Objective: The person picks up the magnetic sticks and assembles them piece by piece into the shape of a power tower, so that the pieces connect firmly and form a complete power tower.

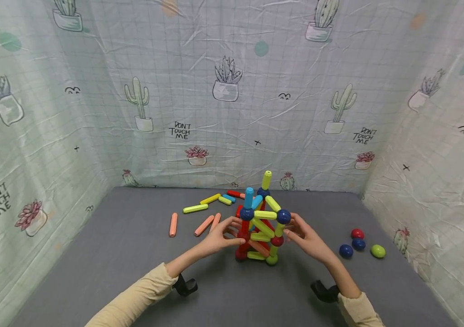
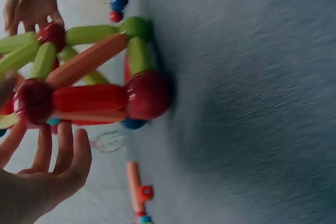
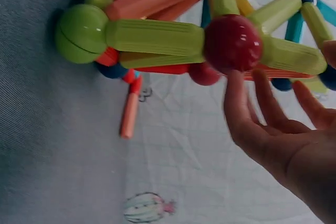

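A tower of magnetic sticks and balls (image 1: 264, 215) stands upright on the table, with blue balls high up and red and green balls lower down. My left hand (image 1: 218, 238) grips its left side at the middle red ball (image 2: 35, 100), the thumb in front and the fingers behind. At the opposite side, my right hand (image 1: 306, 238) has relaxed fingers, with one fingertip right at a red ball (image 3: 233, 44). A blue stick (image 1: 249, 198) and a yellow-green stick (image 1: 266, 180) point up from the top. Behind the tower, some of my left fingers are hidden.
Loose orange sticks (image 1: 173, 225) and yellow, green, blue and red ones lie left of and behind the tower. Toward the right edge, a red ball (image 1: 357, 233), two blue balls (image 1: 346, 251) and a green ball (image 1: 377, 251) rest on the grey table (image 1: 134, 254). A patterned curtain (image 1: 232, 127) encloses the back and sides.
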The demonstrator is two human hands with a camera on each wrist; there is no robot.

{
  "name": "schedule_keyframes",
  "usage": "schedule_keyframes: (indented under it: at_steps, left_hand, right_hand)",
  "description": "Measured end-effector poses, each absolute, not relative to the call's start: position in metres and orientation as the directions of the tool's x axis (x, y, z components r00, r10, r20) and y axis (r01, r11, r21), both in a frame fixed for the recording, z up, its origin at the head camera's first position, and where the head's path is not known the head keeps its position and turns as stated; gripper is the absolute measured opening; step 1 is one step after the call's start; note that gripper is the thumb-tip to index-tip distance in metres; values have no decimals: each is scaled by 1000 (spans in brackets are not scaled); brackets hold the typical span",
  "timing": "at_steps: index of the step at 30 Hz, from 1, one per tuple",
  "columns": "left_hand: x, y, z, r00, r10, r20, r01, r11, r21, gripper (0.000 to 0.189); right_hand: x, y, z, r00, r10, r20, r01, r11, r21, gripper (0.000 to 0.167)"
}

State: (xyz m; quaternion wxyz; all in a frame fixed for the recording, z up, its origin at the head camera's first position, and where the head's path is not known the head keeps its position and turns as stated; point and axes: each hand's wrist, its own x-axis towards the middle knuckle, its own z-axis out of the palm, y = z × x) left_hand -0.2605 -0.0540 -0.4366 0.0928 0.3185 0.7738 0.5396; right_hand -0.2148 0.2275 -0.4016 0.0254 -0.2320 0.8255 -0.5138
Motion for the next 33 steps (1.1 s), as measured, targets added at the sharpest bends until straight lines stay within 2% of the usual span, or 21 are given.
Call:
schedule_keyframes:
  at_steps: [5, 9, 13, 17, 23, 26, 31, 33]
  left_hand:
    - [-257, -50, -447, -784, 571, 244, 428, 212, 879, 38]
    - [-253, -47, -446, -800, 540, 261, 436, 224, 871, 36]
    - [-241, -55, -433, -811, 533, 240, 413, 233, 880, 33]
    - [-232, -76, -421, -820, 533, 209, 388, 249, 887, 31]
    - [-236, -113, -433, -826, 519, 221, 418, 299, 858, 35]
    - [-232, -126, -436, -843, 491, 219, 413, 331, 848, 38]
    - [-220, -138, -435, -902, 393, 180, 335, 373, 865, 33]
    - [-216, -140, -435, -914, 369, 170, 315, 381, 869, 31]
  right_hand:
    - [-219, 231, -409, -886, -453, 94, -269, 339, -902, 53]
    - [-222, 230, -412, -899, -433, 66, -245, 372, -895, 52]
    - [-225, 222, -416, -895, -443, 59, -252, 390, -886, 50]
    - [-231, 204, -420, -864, -498, 78, -289, 364, -886, 52]
    - [-243, 170, -425, -825, -558, 95, -312, 308, -899, 51]
    - [-250, 155, -426, -805, -584, 105, -320, 277, -906, 50]
    - [-266, 141, -427, -769, -633, 95, -303, 229, -925, 46]
    - [-278, 140, -431, -778, -620, 103, -304, 228, -925, 41]
